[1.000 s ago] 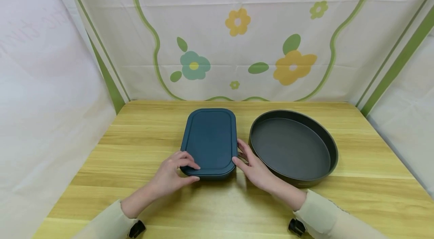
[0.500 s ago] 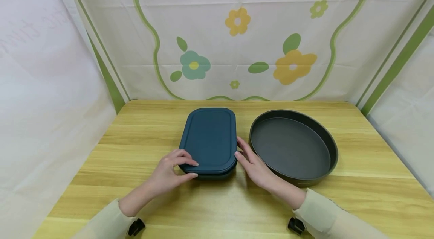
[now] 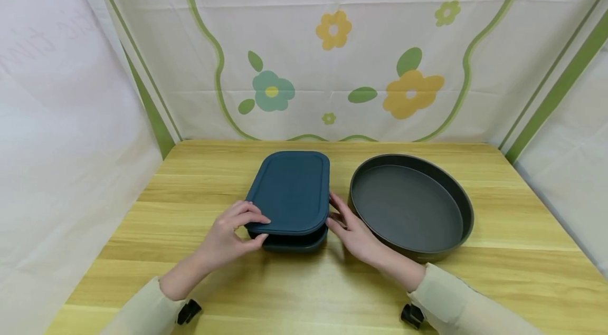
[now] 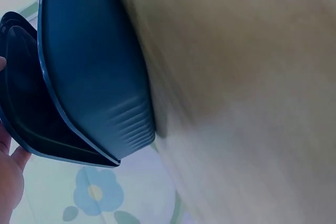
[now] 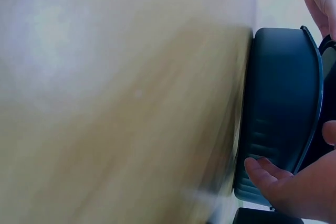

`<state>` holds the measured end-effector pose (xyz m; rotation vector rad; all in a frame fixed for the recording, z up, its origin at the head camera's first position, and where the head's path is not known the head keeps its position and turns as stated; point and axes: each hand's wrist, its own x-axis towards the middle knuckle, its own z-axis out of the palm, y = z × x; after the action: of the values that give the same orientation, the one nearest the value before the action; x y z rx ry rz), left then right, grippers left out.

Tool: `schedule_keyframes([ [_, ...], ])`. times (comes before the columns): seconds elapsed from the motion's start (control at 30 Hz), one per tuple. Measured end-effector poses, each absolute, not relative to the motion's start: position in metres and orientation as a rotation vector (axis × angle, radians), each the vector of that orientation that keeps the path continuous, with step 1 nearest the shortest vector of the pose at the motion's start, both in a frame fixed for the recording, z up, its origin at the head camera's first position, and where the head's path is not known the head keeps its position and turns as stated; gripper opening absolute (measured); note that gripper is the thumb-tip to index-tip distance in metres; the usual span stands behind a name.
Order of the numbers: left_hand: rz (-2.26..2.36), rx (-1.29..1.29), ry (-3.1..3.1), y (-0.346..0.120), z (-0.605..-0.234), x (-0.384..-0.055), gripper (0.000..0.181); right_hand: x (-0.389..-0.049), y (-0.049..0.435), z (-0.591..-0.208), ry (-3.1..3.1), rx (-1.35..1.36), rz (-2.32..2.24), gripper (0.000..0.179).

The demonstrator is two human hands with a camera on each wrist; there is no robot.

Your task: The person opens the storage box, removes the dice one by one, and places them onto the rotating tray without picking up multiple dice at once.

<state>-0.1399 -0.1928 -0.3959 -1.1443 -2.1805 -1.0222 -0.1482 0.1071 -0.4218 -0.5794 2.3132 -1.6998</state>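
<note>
A dark blue rectangular food container [image 3: 295,243] stands on the wooden table under a matching lid [image 3: 292,192]. The lid's near edge is raised, leaving a dark gap above the container's rim; its far end still sits low. At the near left corner, my left hand [image 3: 233,232] pinches the lid between thumb and fingers. My right hand [image 3: 358,235] lies along the container's right side. In the right wrist view, the right fingertips [image 5: 257,169] touch the container's ribbed wall [image 5: 283,93], and the thumb is up by the rim. The container's inside is hidden.
A large round dark grey pan [image 3: 410,211] stands just right of the right hand, close to the container. Behind the wooden table [image 3: 190,192] hangs a white cloth backdrop [image 3: 304,50] with printed flowers; more white cloth borders both sides.
The left hand has lifted the lid's near edge up from the container and shifted slightly left and away with it. The right hand has stayed nearly in place at the container's side.
</note>
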Motion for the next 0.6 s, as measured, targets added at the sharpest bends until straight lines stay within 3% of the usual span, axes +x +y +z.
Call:
schedule_keyframes([
  [0.1, -0.989, -1.171, -2.162, -0.193, -0.394, -0.141, 0.014, -0.149, 0.106, -0.422, 2.315, -0.586, -1.688, 0.065],
  [0.4, -0.954, -1.200, -2.089, -0.199, -0.396, -0.144, 0.033, -0.148, 0.105, -0.420, 2.308, -0.537, -1.680, 0.066],
  [0.6, -0.951, -1.131, -2.168, -0.209, -0.399, -0.145, 0.012, -0.148, 0.106, -0.420, 2.300, -0.496, -1.688, 0.066],
])
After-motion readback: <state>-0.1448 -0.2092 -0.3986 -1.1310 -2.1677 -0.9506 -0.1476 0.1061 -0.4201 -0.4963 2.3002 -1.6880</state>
